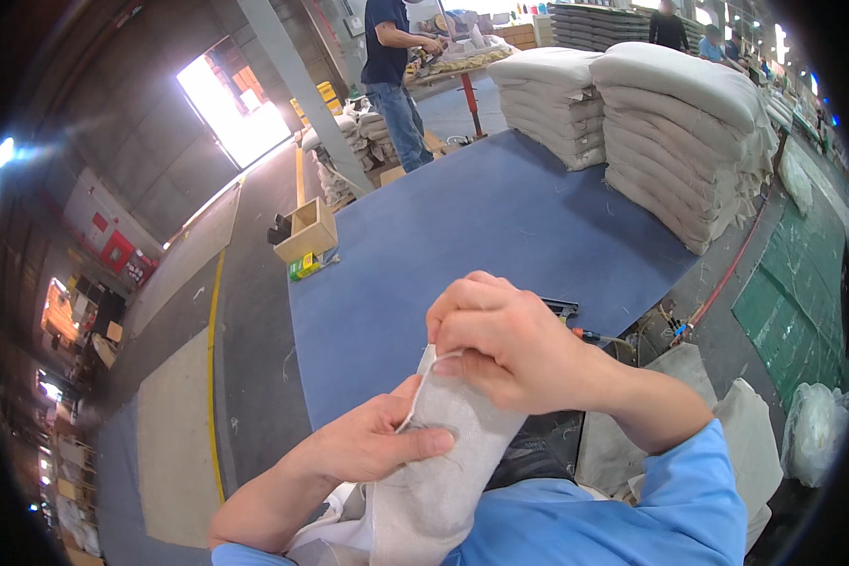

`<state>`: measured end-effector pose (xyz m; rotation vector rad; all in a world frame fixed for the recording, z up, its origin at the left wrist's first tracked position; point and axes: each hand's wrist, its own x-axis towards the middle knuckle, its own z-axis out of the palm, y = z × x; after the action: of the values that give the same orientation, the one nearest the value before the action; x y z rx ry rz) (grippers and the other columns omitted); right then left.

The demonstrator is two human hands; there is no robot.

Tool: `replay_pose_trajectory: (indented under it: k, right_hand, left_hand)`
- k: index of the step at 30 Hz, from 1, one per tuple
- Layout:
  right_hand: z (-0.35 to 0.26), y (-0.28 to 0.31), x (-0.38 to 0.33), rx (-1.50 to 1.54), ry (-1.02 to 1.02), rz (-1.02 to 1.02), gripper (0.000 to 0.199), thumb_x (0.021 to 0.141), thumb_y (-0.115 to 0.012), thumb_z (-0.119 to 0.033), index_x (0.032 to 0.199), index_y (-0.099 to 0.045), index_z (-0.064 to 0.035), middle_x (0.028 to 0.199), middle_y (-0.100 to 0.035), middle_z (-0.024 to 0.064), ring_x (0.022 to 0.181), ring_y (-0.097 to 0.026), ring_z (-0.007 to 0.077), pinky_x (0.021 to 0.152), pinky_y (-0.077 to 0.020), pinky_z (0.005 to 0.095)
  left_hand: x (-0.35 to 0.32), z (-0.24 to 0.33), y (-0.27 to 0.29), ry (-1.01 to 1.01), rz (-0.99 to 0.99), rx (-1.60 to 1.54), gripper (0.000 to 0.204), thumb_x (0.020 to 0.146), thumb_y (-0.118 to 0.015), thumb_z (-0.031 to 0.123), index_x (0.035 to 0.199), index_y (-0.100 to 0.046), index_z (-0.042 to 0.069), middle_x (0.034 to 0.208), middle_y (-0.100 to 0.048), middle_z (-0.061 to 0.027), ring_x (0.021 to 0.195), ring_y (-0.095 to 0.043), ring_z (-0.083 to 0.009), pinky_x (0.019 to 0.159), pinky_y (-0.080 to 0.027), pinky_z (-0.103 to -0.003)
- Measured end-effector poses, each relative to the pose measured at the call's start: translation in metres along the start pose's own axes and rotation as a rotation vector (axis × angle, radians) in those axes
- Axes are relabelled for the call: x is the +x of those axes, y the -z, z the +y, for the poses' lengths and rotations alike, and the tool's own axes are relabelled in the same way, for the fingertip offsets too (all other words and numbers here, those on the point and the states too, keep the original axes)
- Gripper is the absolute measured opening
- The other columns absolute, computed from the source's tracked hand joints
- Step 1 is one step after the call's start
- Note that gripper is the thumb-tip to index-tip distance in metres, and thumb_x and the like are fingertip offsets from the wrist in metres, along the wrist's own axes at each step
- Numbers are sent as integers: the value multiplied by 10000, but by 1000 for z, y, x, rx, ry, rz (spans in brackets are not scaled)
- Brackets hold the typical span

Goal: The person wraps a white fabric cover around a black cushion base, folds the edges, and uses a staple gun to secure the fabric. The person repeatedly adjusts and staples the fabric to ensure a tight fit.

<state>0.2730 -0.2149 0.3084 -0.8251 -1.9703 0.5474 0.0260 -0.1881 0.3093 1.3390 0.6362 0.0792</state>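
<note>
An off-white fabric piece (pixel 443 495), shaped like a cushion cover with some bulk in it, rests across my lap and rises toward the blue table. My left hand (pixel 373 439) grips its left edge, thumb flat on the front and fingers behind. At the top edge, my right hand (pixel 514 344) pinches the cloth near a pale cord-like seam; its fingertips are partly hidden. Just beyond my right wrist lies a dark tool (pixel 561 308), mostly covered by the hand, near an orange hose fitting (pixel 587 335).
The blue-topped table (pixel 377 292) spreads ahead. Tall stacks of off-white cushions (pixel 679 141) stand at its far right. A wooden box (pixel 309 231) and a small yellow-green carton (pixel 304 267) sit by its left edge. A person (pixel 396 85) stands beyond. Clear plastic (pixel 814 429) lies at right.
</note>
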Motion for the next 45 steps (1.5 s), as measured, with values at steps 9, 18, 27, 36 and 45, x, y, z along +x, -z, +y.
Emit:
replay_pose_trajectory:
  k: [9,18,27,36,45]
  right_hand:
    - [97,-54,-44,1019,-89,587,588,1064,-434,-565,1272,-581,-36,1222,-671,131,1156,-629,226,1040,-472,396]
    - [47,-83,-21,707,-33,632,986,950,-363,-797,1571,-234,-42,1386,-539,194,1257,-584,286,1054,-469,420]
    - [-3,-91,15,-313,526,587,729,993,-303,-756,1373,-617,-218,1368,-601,254,1308,-562,452,1225,-154,592]
    - [-41,-129,16,-252,590,348,636,1019,-327,-688,1318,-668,-243,1434,-572,198,1397,-483,439,1232,-107,619]
    - [4,-105,-36,1,485,617,734,978,-489,-678,1446,-568,-118,1599,-339,246,1517,-270,443,1237,-96,579]
  left_hand:
    - [-29,-9,-24,-29,249,228,313,1071,-549,209,1284,-633,-4,1442,-417,-116,1318,-466,-241,1129,-352,-374]
    - [-44,-14,-19,-134,436,573,348,1093,-469,146,1407,-520,4,1331,-542,-86,1232,-516,-176,1074,-384,-324]
    - [-38,-37,-15,-285,509,89,328,1094,-497,183,1362,-609,31,1367,-528,-84,1193,-540,-185,1038,-434,-341]
    - [-29,-43,-23,-298,589,15,352,1101,-490,213,1390,-594,40,1327,-585,-64,1159,-565,-147,991,-457,-316]
    - [-20,-45,-39,-228,681,120,377,1109,-484,242,1418,-579,48,1288,-642,-44,1126,-589,-109,943,-480,-291]
